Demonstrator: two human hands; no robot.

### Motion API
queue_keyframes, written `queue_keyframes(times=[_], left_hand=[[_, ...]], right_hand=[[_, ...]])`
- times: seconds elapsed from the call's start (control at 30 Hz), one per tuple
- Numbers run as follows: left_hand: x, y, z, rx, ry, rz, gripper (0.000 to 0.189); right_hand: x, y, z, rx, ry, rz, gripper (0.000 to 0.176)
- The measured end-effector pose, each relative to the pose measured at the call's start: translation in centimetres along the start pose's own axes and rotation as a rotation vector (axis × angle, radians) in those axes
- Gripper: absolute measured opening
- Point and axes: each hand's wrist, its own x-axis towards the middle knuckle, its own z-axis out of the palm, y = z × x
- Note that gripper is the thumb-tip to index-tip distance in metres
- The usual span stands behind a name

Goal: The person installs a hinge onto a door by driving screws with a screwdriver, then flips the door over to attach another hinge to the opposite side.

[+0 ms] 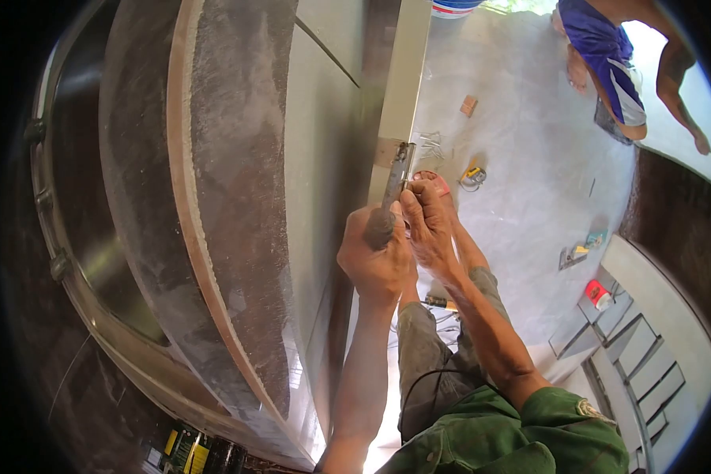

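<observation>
Gripping a narrow metal tool, both hands close in at the pale board's edge!

Here's the left hand (377, 251), wrapped firmly around the lower end of the metal tool (400, 172), which slants upward along the pale board (404, 75), its top end beside a brownish patch. And the right hand (430, 225) is right alongside, fingers drawn narrow together against the tool's side; whether they pinch something small there, I can't tell. Down on the floor (521, 150), just past a foot in a red sandal (437, 181), sit a yellow tape measure (473, 175) and some thin metal pieces (430, 145), with a reddish block (468, 106) farther up. Over at upper right, another person (600, 55) in purple shorts bends low.
</observation>
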Motion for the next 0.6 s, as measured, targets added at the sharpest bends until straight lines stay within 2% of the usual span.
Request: queue_keyframes(times=[0.23, 0.33, 0.43, 0.6], left_hand=[[1.1, -0.4, 0.4, 0.073, 0.017, -0.001, 0.022], [1.8, -0.8, 0.5, 0.149, 0.028, 0.073, 0.025], [2.0, -1.1, 0.4, 0.044, 0.061, 0.037, 0.027], [2.9, -2.1, -1.2, 0.082, 0.024, -0.005, 0.025]], right_hand=[[1.0, 0.5, -0.7, -0.110, 0.039, 0.039, 0.021], [1.2, 0.4, -0.6, -0.116, 0.046, -0.006, 0.023], [1.0, 0.7, -0.9, -0.017, 0.022, 0.038, 0.025], [0.6, 0.9, -0.9, -0.147, 0.026, 0.032, 0.028]])
